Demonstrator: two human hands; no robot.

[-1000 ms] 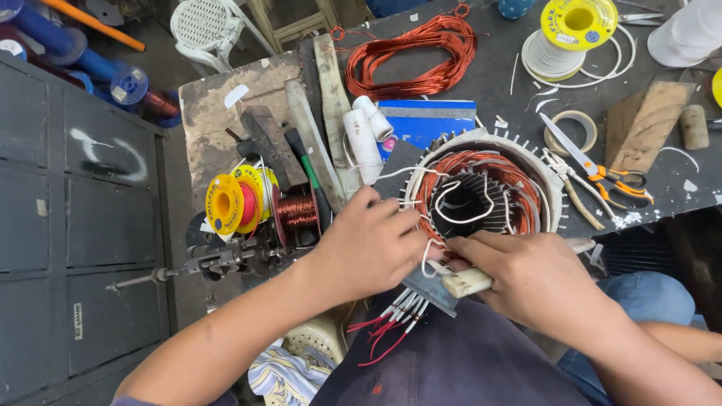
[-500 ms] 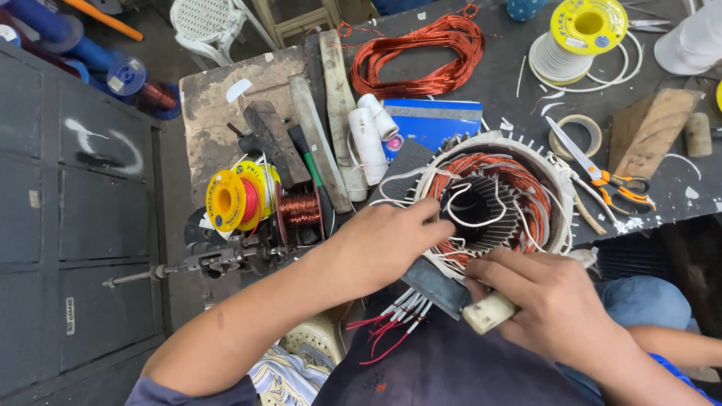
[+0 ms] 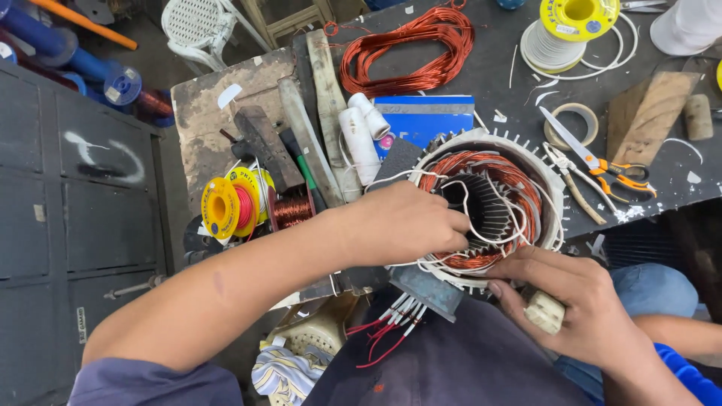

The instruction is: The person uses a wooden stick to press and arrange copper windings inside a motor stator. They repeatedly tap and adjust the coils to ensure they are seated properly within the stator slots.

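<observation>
Two bare hands meet at a motor stator (image 3: pixel 526 177) lying open-face-up on the bench edge: left hand (image 3: pixel 402 224) pinches white wires at its left rim, right hand (image 3: pixel 583 312) grips a pale tool handle (image 3: pixel 543 311) just below.

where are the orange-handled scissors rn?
Head view, right side of the dark bench: the scissors lie flat just right of the motor stator, beside the pliers and below a tape roll.
</observation>
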